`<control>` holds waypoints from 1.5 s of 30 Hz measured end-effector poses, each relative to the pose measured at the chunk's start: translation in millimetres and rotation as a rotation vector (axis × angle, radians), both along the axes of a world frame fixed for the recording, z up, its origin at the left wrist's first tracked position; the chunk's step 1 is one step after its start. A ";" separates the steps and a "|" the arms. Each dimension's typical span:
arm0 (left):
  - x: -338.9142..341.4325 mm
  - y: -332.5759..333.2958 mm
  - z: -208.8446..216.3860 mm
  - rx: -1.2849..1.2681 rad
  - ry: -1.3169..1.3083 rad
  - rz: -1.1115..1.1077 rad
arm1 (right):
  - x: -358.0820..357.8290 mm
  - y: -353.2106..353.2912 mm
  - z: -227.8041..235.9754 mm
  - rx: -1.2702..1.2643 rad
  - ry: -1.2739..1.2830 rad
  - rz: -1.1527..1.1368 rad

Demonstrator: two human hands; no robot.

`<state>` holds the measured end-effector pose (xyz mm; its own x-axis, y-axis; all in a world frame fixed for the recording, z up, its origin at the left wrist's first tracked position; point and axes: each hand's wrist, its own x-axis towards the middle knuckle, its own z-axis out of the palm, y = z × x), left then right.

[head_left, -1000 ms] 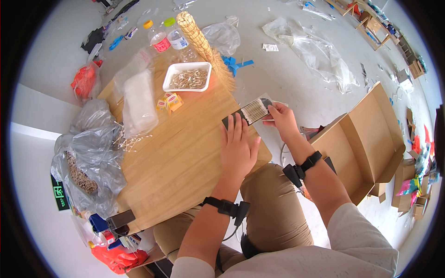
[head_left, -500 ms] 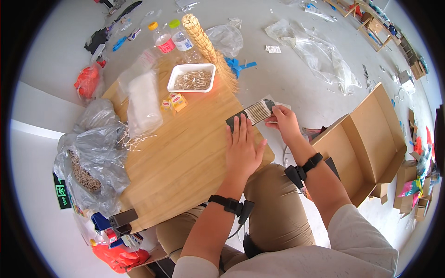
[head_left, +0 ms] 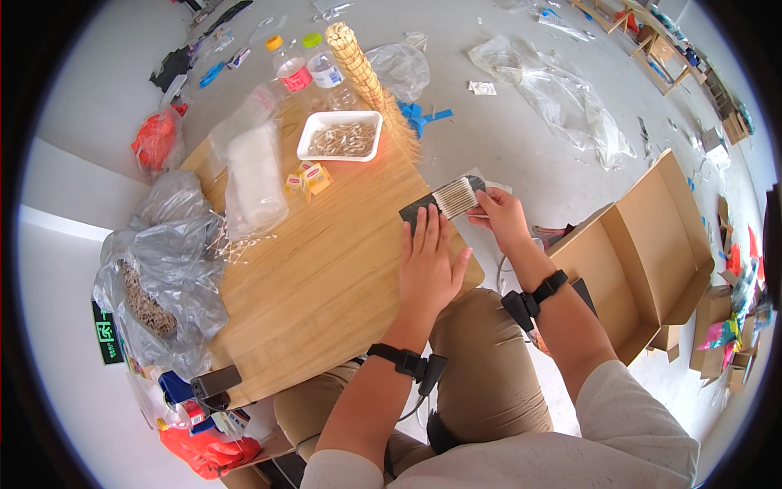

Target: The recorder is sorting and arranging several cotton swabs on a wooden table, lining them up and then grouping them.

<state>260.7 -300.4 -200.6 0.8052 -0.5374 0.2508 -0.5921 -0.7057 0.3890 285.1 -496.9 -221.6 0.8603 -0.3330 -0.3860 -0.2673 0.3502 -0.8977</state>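
A dark ribbed board (head_left: pixel 416 209) lies near the right edge of the wooden table. Across it rests a row of thin cotton swabs (head_left: pixel 456 197), side by side. My left hand (head_left: pixel 429 259) lies flat, fingertips on the board's near edge to the left of the row. At the row's right end my right hand (head_left: pixel 502 217) has thumb and forefinger pinched together; what is between them is too small to make out. Beyond, a white tray (head_left: pixel 304 147) holds many more swabs, with small yellow boxes (head_left: pixel 312 178) beside it.
On the table (head_left: pixel 326 310) are a clear plastic pack (head_left: pixel 254 183), scattered swabs (head_left: pixel 236 241), two bottles (head_left: pixel 291 69) and a straw whisk (head_left: pixel 358 69). A grey plastic bag (head_left: pixel 163 269) hangs over the left edge. An open cardboard box (head_left: pixel 627 253) stands at the right.
My left hand has slid slightly down toward me on the board. The right hand stays pinched at the row's end. The whole view has shifted a little.
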 end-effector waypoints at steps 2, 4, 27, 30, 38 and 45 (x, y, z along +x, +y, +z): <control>0.4 -0.4 0.2 -0.005 0.006 -0.006 | 0.2 -1.1 -0.6 -0.009 -0.008 0.005; 0.7 -0.7 -0.4 0.004 0.004 -0.012 | 0.6 -1.3 0.0 -0.012 -0.008 0.009; 1.8 3.9 -0.5 -0.116 0.056 -0.011 | 8.3 -8.0 7.7 -0.021 0.097 0.045; 1.3 3.8 -1.4 -0.121 0.043 0.015 | 9.1 -9.6 4.9 0.008 0.090 0.068; 1.6 3.5 -2.7 -0.119 0.033 0.036 | 9.5 -16.8 -9.5 0.055 0.122 -0.068; 7.0 4.1 -8.2 -0.431 0.121 0.052 | 1.6 -15.0 16.8 -0.239 0.019 -0.276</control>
<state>267.8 -296.3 -208.8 0.8658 -0.3626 0.3448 -0.4921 -0.4918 0.7184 286.7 -512.0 -204.8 0.7188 -0.6342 -0.2848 -0.2098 0.1927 -0.9586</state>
